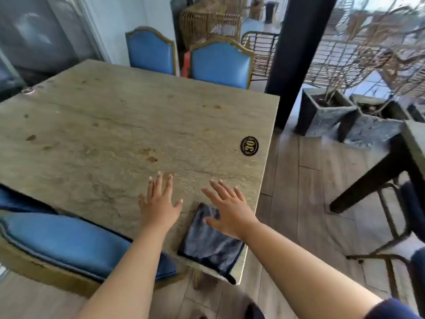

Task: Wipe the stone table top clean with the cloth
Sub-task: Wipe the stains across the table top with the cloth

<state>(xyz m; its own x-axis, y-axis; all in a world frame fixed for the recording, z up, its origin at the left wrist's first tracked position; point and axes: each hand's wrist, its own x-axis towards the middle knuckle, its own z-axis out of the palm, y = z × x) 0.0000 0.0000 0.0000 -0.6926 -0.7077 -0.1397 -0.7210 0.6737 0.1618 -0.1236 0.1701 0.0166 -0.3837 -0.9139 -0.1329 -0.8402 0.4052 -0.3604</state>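
Two bare forearms are stretched forward from the bottom edge, over the near corner of the stone table top point(119, 125). At the far left, a blue padded chair point(62, 240) is seen tucked against the near side of the table, its seat partly under the slab. Brown spots point(149, 156) are scattered across the pale stone, several near the middle and others toward the left edge. The left hand point(158, 203) is held flat with fingers straight and spread, nothing gripped; whether the palm touches the stone cannot be told. Just to its right, the folded dark blue cloth point(209, 247) is laid at the near right corner of the table, one end hanging slightly over the edge. The right hand point(227, 208) is spread open above the cloth's far end, fingers straight and reaching past it over the stone, the thumb lying across the fabric; nothing is pinched. A round black number plate point(249, 146) marked 30 is fixed near the right edge. Two blue chairs point(220, 63) are set at the far side, and stone planters point(326, 111) stand on the wooden floor to the right.
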